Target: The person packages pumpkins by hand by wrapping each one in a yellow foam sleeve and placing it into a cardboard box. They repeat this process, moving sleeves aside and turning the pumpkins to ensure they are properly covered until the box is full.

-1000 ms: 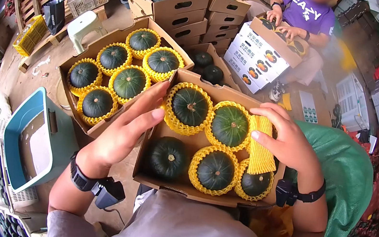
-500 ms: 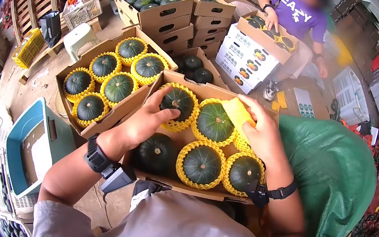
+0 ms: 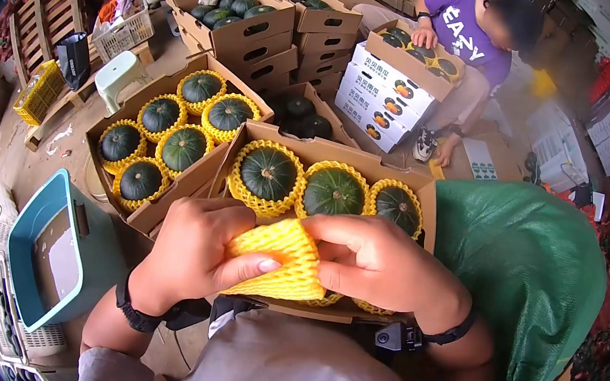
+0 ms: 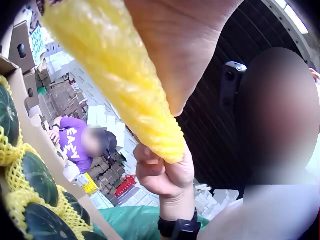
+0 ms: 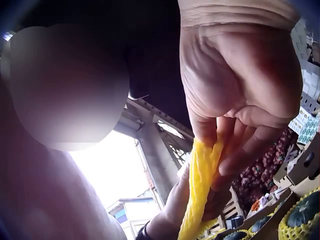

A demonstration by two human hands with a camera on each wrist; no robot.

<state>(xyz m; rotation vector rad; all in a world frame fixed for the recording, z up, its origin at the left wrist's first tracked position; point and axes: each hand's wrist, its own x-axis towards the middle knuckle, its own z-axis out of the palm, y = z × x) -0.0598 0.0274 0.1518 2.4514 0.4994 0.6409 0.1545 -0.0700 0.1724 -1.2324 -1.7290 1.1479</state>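
A yellow foam net sleeve (image 3: 276,258) is stretched between both hands above the near side of the nearer cardboard box (image 3: 427,208). The left hand (image 3: 195,249) grips one side of it, thumb on top. With thumb and fingers the right hand (image 3: 380,267) pinches the other edge. In the left wrist view the net (image 4: 125,80) looks like a long folded tube; the right wrist view shows the net (image 5: 197,185) gathered between the right hand's fingers (image 5: 227,140). Netted green squashes, among them one squash (image 3: 334,192), sit in the box's far row; hands and net largely hide the near row.
Another box of netted squashes (image 3: 184,149) stands to the left, with a blue tub (image 3: 47,248) nearer. A green sack (image 3: 519,275) lies to the right. Behind are stacked cartons (image 3: 256,36), white boxes (image 3: 384,100) and a seated person in a purple shirt (image 3: 464,26).
The right hand has brought the net from the box's right side to the near middle. The left hand has left the far-left squash and now grips the net too.
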